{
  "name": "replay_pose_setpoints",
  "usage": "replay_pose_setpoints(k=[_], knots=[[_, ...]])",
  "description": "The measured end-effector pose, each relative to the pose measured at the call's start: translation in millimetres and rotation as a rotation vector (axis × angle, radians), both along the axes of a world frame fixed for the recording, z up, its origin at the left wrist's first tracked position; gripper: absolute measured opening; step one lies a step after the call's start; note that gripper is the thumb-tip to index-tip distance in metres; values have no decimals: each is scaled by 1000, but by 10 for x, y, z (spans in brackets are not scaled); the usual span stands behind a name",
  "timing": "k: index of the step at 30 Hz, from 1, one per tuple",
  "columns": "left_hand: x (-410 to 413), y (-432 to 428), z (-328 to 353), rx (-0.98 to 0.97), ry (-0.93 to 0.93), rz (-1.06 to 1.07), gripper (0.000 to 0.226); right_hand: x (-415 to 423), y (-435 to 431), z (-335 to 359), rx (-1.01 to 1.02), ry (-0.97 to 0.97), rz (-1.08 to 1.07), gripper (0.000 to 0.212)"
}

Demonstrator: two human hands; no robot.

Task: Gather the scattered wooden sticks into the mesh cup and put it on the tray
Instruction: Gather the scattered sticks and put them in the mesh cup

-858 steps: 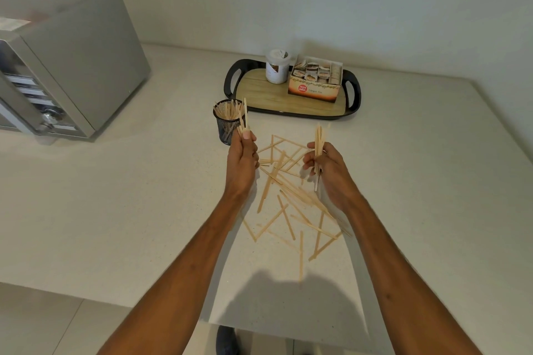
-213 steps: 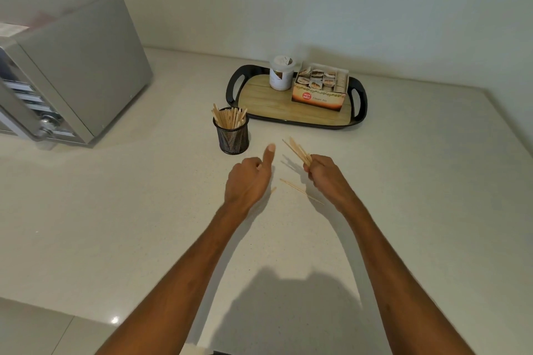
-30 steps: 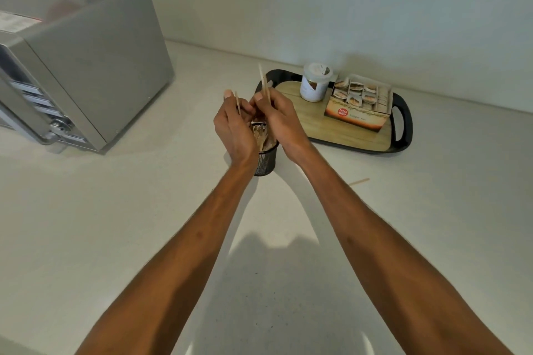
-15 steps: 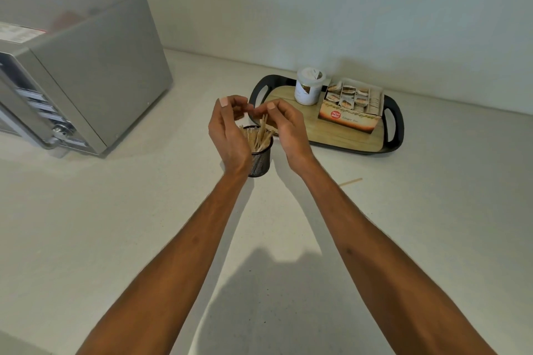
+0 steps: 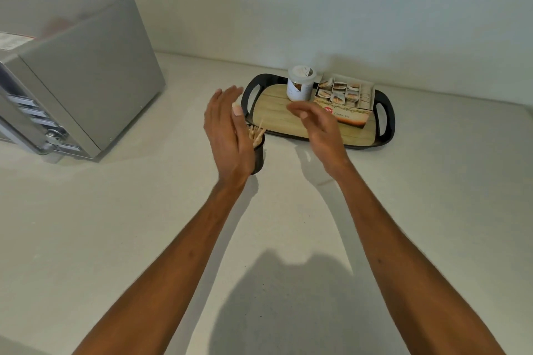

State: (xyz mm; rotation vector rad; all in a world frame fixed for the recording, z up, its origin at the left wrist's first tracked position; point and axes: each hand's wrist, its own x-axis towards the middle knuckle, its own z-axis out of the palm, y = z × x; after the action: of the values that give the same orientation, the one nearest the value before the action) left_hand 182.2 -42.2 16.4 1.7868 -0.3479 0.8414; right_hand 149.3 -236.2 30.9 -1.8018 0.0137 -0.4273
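The black mesh cup (image 5: 258, 154) stands on the pale counter just left of the tray, with a bundle of wooden sticks (image 5: 256, 133) upright inside it. My left hand (image 5: 227, 135) is raised in front of the cup with straight fingers, hiding its left side and holding nothing. My right hand (image 5: 320, 130) hovers open to the right of the cup, over the near edge of the black-rimmed tray (image 5: 388, 112), also holding nothing. No loose stick shows on the counter; my right forearm covers part of it.
A silver oven (image 5: 78, 72) fills the left side. On the tray stand a white jar (image 5: 300, 83) and a box of sachets (image 5: 343, 101); its left wooden part (image 5: 274, 114) is bare. A wall runs close behind.
Both hands have let go of the sticks they held over the cup and have spread apart and opened. The sticks now stand in the cup.
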Motion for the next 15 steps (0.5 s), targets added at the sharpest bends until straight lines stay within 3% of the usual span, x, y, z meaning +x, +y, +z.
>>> replay_pose_setpoints(k=[5, 10, 15], knots=[[-405, -413, -140, 211, -144, -193, 29, -471, -632, -258, -365, 165, -115, 23], [-799, -810, -457, 507, 105, -334, 23, -930, -942, -526, -875, 300, -138, 23], [-934, -959, -673, 693, 323, -299, 23, -1084, -985, -650, -1074, 274, -115, 22]])
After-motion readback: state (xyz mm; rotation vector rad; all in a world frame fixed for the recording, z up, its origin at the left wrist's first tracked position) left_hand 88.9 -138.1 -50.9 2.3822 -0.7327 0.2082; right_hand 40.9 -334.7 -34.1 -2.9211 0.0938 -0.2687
